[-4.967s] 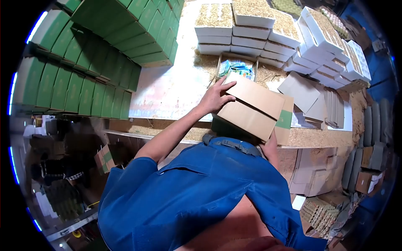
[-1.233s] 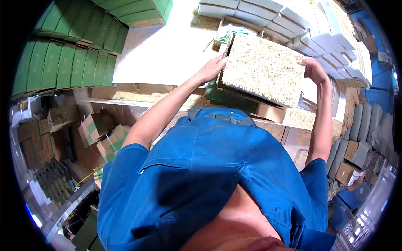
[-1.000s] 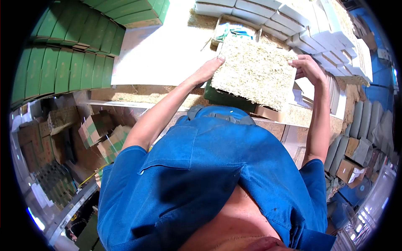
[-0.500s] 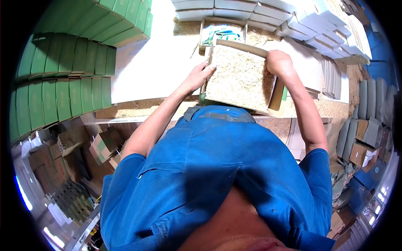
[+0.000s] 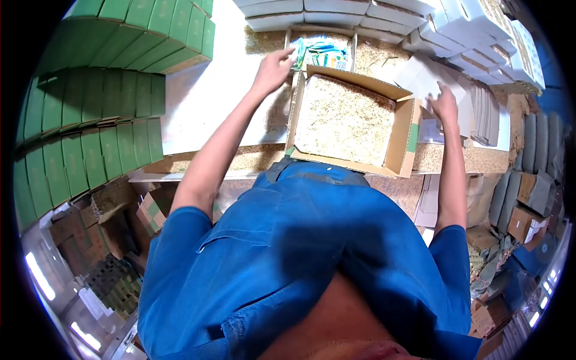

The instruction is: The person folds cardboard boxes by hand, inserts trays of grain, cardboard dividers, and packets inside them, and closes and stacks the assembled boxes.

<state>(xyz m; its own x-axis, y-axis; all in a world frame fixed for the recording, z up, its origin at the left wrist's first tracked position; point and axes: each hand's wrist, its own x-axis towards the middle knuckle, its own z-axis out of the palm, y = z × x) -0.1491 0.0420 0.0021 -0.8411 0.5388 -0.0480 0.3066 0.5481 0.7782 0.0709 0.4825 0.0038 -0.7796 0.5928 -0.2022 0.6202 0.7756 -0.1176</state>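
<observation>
An open cardboard box (image 5: 406,129) with green print stands in front of my body. Inside it lies a white block (image 5: 348,120) whose top is covered with straw-coloured flakes. My left hand (image 5: 276,71) is beyond the box's far left corner, its fingers reaching to the edge of blue and green packets (image 5: 327,53) in a shallow wooden compartment (image 5: 354,45); I see nothing held in it. To the right of the box, my right hand (image 5: 443,103) hovers with spread fingers over grey cardboard sheets (image 5: 429,75), holding nothing.
Green boxes (image 5: 90,150) are stacked at the left of the worktable (image 5: 204,99). White flake-topped blocks (image 5: 336,18) are piled along the back and right. More grey sheets (image 5: 485,114) stand at the right. Flakes lie along the front ledge (image 5: 264,155).
The flake-topped block has gone down into the box, and both hands have let go. My left hand has moved up to the packets; my right hand has moved right over the grey sheets.
</observation>
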